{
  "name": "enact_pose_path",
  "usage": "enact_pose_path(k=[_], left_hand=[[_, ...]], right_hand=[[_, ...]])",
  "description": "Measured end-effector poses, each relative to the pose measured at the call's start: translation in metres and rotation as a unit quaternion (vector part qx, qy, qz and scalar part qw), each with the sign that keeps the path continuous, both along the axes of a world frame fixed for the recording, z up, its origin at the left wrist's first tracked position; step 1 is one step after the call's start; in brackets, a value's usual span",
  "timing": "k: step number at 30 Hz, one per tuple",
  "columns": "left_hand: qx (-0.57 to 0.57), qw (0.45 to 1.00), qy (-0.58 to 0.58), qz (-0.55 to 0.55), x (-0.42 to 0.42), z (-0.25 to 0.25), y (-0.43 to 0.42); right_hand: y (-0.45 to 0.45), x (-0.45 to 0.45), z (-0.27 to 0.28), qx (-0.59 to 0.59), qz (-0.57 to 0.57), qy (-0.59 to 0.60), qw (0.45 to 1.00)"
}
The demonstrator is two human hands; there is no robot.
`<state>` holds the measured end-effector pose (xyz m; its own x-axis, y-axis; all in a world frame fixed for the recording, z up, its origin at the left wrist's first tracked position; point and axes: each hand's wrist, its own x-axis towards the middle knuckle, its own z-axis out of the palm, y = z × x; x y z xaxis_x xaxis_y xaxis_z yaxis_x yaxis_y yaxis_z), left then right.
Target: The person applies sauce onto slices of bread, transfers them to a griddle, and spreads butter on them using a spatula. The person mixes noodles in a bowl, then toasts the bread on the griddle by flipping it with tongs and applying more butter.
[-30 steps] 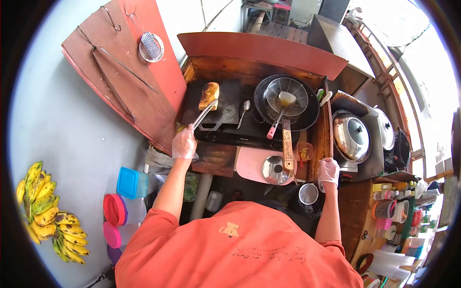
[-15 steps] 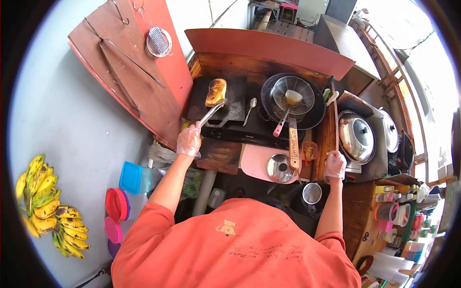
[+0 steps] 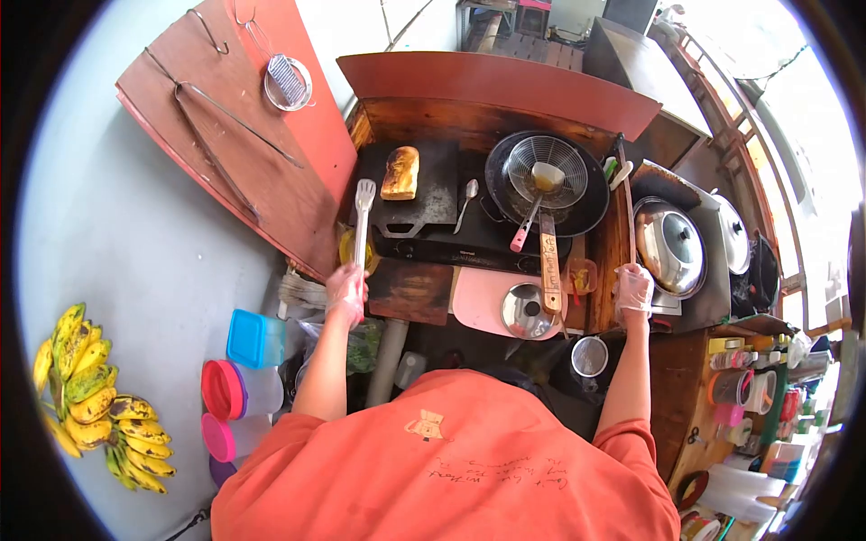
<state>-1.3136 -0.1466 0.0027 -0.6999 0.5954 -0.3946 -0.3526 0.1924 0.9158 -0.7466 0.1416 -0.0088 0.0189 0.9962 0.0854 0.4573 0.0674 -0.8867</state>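
My left hand (image 3: pixel 345 293), in a clear plastic glove, is closed around metal tongs (image 3: pixel 363 216) that point away from me. Their tips stand to the left of a browned loaf-shaped piece of bread (image 3: pixel 400 173), apart from it. The bread lies on a flat black griddle plate (image 3: pixel 431 194) on the stove. Also gloved, my right hand (image 3: pixel 634 290) grips the near end of the wooden side panel (image 3: pixel 624 216) to the right of the stove. A spoon (image 3: pixel 466 206) lies just right of the griddle plate.
A black wok (image 3: pixel 499 187) holds a wire strainer (image 3: pixel 564 162) and a ladle. In front are a lettered wooden handle (image 3: pixel 550 261), a pot lid (image 3: pixel 526 309) and a pink board (image 3: pixel 469 302). A lidded pot (image 3: pixel 667 248) stands right; bananas (image 3: pixel 90 397) are at left.
My left hand has drawn the tongs back and left, off the bread, and turned them more upright. The bread stays on the griddle plate. My right hand keeps its place on the panel.
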Motion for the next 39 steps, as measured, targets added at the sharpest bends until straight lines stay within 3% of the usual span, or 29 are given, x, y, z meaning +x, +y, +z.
enact_pose_path(k=[2,4,6,9,10,11,12,13,14,15,17,19,20,22,26,28,30,32,33,34,36,39], left_hand=[[0.076,0.979,-0.188,-0.014,0.005,-0.017,-0.018],[0.125,0.955,-0.267,-0.040,0.015,-0.023,-0.030],[0.160,0.951,-0.260,-0.054,0.034,0.008,-0.032],[0.073,0.983,-0.035,-0.167,0.036,0.073,-0.012],[0.025,0.968,0.117,-0.222,0.023,0.094,0.000],[-0.019,0.913,0.329,-0.239,0.011,0.120,0.015],[-0.010,0.743,0.652,-0.151,0.007,0.150,0.030],[-0.056,0.693,0.704,-0.147,-0.003,0.183,0.034],[-0.084,0.592,0.793,-0.118,-0.015,0.214,0.047],[-0.114,0.541,0.828,-0.092,-0.003,0.262,0.051],[-0.044,0.406,0.910,-0.076,-0.021,0.317,0.070],[-0.079,0.314,0.942,-0.087,-0.035,0.357,0.086],[-0.078,0.314,0.942,-0.085,-0.042,0.369,0.095],[-0.059,0.179,0.982,-0.035,-0.061,0.389,0.108],[-0.048,0.161,0.984,-0.050,-0.096,0.410,0.130],[-0.049,0.167,0.983,-0.063,-0.107,0.413,0.138],[-0.050,0.169,0.982,-0.073,-0.122,0.409,0.145],[-0.042,0.178,0.979,-0.091,-0.132,0.402,0.150],[-0.047,0.200,0.971,-0.122,-0.133,0.396,0.150],[-0.041,0.200,0.970,-0.129,-0.136,0.390,0.148],[-0.150,0.194,0.954,-0.172,-0.137,0.378,0.146],[-0.087,0.260,0.947,-0.166,-0.141,0.367,0.146]], right_hand=[[0.002,0.002,0.000,0.038,0.026,-0.004,0.999],[0.000,0.000,0.004,0.014,0.021,0.034,0.999],[-0.004,0.000,0.012,-0.009,0.021,0.073,0.997],[-0.002,-0.002,0.007,-0.021,-0.011,0.039,0.999],[0.005,0.004,-0.008,-0.004,-0.002,0.036,0.999],[0.003,0.000,-0.003,-0.003,-0.003,0.019,1.000],[0.000,-0.001,0.003,-0.001,-0.005,0.001,1.000],[0.006,0.004,-0.009,0.024,0.003,-0.006,1.000],[0.012,0.009,-0.022,0.050,0.007,-0.014,0.999],[0.009,0.004,-0.014,0.054,-0.004,-0.025,0.998],[-0.004,-0.003,0.011,0.009,-0.010,-0.052,0.999],[-0.020,-0.017,0.035,-0.004,-0.009,-0.033,0.999],[-0.025,-0.021,0.041,0.027,-0.002,-0.039,0.999],[-0.026,-0.020,0.041,0.060,0.005,-0.046,0.997],[-0.019,-0.013,0.030,0.052,-0.008,-0.050,0.997],[-0.015,-0.009,0.018,0.139,-0.001,-0.095,0.986],[-0.013,-0.009,0.019,0.145,-0.007,-0.112,0.983],[-0.022,-0.017,0.036,0.021,-0.034,-0.075,0.996],[-0.015,-0.012,0.023,0.061,-0.024,-0.101,0.993],[-0.015,-0.005,0.022,0.131,-0.006,-0.223,0.966],[0.004,0.004,-0.012,0.050,-0.016,-0.181,0.982],[-0.027,-0.019,0.048,0.094,-0.025,-0.254,0.962]])
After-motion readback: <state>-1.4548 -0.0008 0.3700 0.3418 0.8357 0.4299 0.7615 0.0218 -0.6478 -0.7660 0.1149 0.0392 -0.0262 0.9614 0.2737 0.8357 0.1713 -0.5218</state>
